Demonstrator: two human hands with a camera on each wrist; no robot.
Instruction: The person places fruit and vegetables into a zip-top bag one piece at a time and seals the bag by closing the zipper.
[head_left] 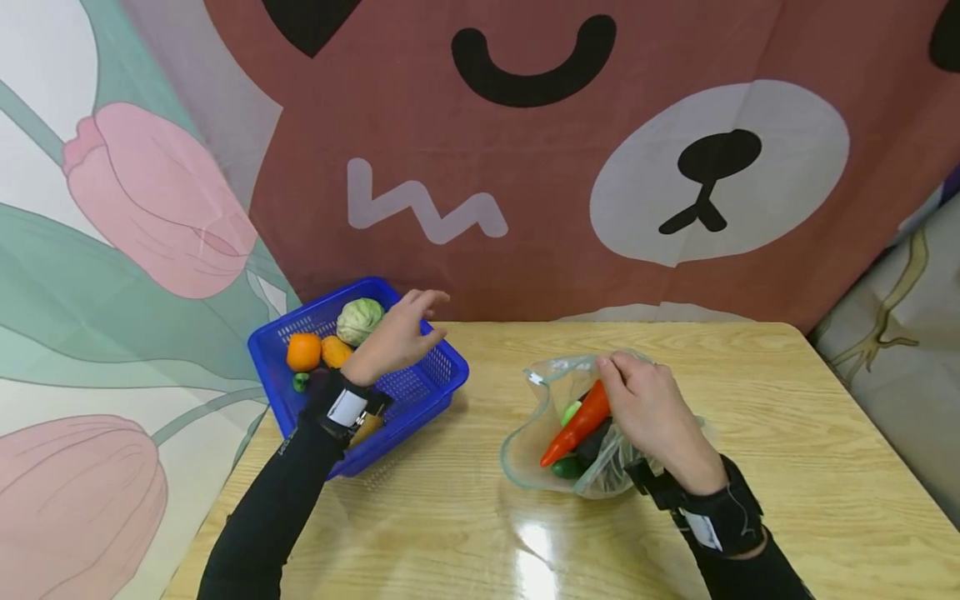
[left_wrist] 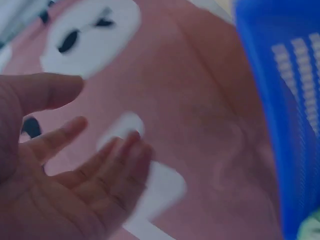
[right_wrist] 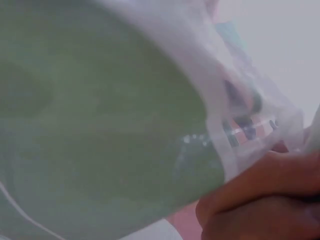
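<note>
My left hand (head_left: 401, 335) is above the blue plastic basket (head_left: 457, 379), holding nothing; its fingers look relaxed and spread in the left wrist view. Inside the basket are a cabbage (head_left: 360, 321), an orange round item (head_left: 303, 352) and a yellow-orange item (head_left: 337, 352), partly behind my wrist. With my right hand (head_left: 651, 408) I pinch the rim of a clear plastic bag (head_left: 517, 454) standing on the table. A long red pepper (head_left: 581, 425) lies in the bag, with a dark item (head_left: 592, 446) and a green one (head_left: 567, 468) beneath it.
The wooden table (head_left: 450, 533) runs under both basket and bag. Behind its far edge hangs a brown cloth (head_left: 525, 250) with a bear's face. A floral cloth (head_left: 150, 333) hangs close along the left side, near the basket.
</note>
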